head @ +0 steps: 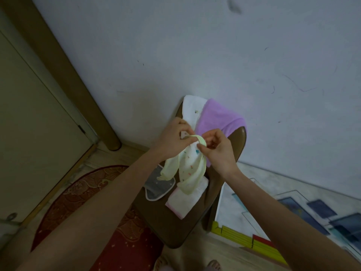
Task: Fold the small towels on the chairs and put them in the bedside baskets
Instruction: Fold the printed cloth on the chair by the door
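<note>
A small white towel with a pale yellow border and coloured dots [190, 169] hangs in the air above a brown wooden chair [175, 227]. My left hand [174, 140] pinches its top edge from the left. My right hand [218, 151] pinches the same edge from the right, close beside the left. On the chair seat lie a folded white-and-pink towel [185, 202] and a grey towel with white trim [158, 185]. Over the chair back hang a purple towel [218, 120] and a white towel [192, 108]. No basket is in view.
The chair stands against a pale wall [195, 45]. A door [29, 114] and its frame are at the left. A red patterned rug [109, 222] lies under the chair's left side. A framed picture [293, 212] and yellow-red slats [244, 237] lie on the floor at the right.
</note>
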The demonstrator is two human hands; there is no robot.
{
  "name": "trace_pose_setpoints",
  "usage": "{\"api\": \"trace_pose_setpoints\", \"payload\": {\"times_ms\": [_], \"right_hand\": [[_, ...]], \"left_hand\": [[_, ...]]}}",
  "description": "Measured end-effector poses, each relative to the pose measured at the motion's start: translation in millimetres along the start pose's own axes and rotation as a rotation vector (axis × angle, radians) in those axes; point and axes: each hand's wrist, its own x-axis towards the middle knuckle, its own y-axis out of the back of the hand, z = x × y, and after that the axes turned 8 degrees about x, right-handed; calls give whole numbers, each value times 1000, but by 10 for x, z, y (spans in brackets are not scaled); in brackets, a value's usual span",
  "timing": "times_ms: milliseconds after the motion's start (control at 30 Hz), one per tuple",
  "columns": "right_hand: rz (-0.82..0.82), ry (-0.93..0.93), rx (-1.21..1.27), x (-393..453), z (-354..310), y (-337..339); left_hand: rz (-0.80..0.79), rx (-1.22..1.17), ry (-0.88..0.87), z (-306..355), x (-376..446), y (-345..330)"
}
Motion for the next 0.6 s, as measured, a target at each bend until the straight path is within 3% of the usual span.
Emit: {"api": "trace_pose_setpoints", "payload": {"times_ms": [200, 333, 500, 600], "right_hand": [[88, 100, -39, 84, -46, 7], [-20, 108, -5, 101, -8, 59], [-169, 32, 10, 48, 42, 58], [-202, -94, 33, 21, 89, 102]], "left_hand": [[51, -535, 54, 151, 36, 21], [-50, -562, 60, 98, 41, 105], [161, -640, 158, 102, 76, 156], [207, -739, 204, 140, 107, 188]]}}
